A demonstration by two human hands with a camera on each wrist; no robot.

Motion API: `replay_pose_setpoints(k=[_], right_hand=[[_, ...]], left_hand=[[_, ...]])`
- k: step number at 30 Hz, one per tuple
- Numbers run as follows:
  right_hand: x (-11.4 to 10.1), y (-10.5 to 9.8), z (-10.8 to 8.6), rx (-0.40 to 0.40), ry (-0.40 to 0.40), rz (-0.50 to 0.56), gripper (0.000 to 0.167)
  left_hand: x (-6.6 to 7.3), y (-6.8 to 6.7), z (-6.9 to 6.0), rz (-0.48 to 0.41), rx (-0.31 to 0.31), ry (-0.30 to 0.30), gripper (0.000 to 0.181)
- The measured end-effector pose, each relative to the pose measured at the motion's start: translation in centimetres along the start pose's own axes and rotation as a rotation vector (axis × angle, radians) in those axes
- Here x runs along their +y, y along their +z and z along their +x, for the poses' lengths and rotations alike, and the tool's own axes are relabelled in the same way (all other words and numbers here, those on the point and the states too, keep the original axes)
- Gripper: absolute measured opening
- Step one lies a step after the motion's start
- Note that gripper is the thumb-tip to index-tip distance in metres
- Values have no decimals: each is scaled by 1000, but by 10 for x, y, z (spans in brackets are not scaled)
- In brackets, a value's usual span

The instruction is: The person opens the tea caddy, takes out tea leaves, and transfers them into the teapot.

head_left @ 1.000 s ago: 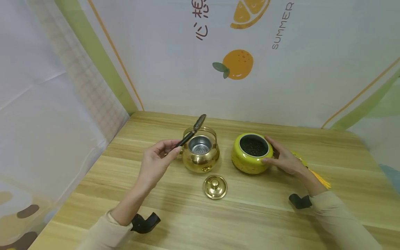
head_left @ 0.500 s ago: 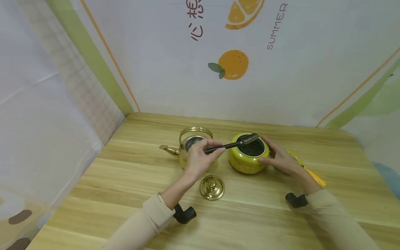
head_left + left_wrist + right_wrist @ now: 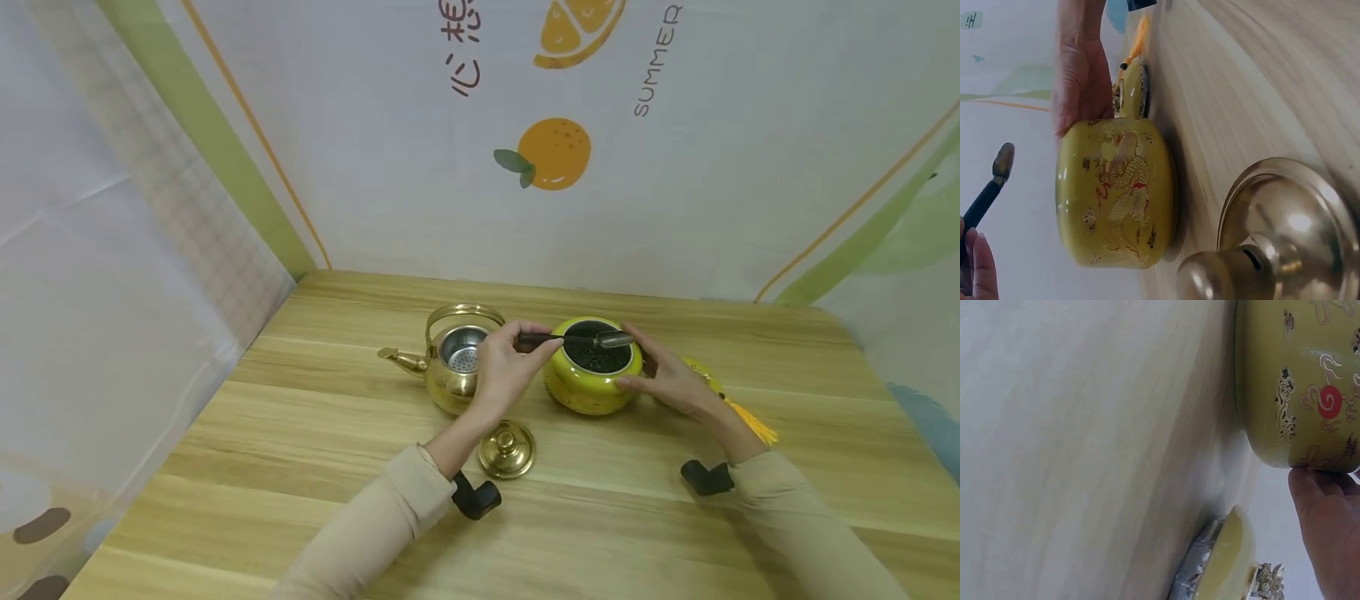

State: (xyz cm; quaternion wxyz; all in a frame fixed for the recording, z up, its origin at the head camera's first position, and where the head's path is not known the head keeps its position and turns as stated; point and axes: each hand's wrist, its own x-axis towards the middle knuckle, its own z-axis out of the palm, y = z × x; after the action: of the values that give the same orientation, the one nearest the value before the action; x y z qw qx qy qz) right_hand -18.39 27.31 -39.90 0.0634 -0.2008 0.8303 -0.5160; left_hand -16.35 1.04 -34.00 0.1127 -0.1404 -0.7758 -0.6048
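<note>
My left hand (image 3: 508, 365) pinches the dark handle of a small scoop (image 3: 613, 339), whose metal end is over the mouth of a yellow jar (image 3: 588, 393) with dark leaves inside. In the left wrist view the scoop (image 3: 1004, 160) hangs above the level of the jar's rim, left of the dragon-patterned jar (image 3: 1116, 194). My right hand (image 3: 671, 379) holds the jar's right side, thumb in front and fingers behind; the right wrist view shows its fingers against the jar (image 3: 1310, 394). Left of the jar stands a gold teapot (image 3: 448, 387) with a strainer in its open top, partly behind my left hand.
The gold teapot lid (image 3: 507, 450) lies on the wooden table (image 3: 300, 467) in front of the teapot. The jar's yellow lid (image 3: 701, 375), with an orange tassel (image 3: 752, 421), lies right of the jar, partly behind my right hand. A printed cloth (image 3: 390, 183) hangs behind the table.
My left hand has moved right with the scoop, from over the teapot to over the jar. The scoop has turned to lie nearly level. My right hand stays on the jar.
</note>
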Motion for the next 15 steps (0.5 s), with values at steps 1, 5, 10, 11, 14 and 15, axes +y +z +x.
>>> replay_pose_setpoints(k=[1,5,10,11,14,15], right_hand=[[0,0,0,-1,-2,1,87],[1,0,1,-3,-6,-2,87],[2,0,1,-2,-3,-11,87],[2,0,0,-3,-3,-13,87],[2,0,0,-3,-2,-15,86],[2,0,0,-4,-4,-14,86]], left_hand=[[-1,2,1,9,9,12,21],[-4,9,4,23,36,68,21],[-9,17,8,17,45,123,22],[-9,18,9,20,43,129,22],[-9,20,11,35,36,144,22],[-9,21,12,45,35,144,22]])
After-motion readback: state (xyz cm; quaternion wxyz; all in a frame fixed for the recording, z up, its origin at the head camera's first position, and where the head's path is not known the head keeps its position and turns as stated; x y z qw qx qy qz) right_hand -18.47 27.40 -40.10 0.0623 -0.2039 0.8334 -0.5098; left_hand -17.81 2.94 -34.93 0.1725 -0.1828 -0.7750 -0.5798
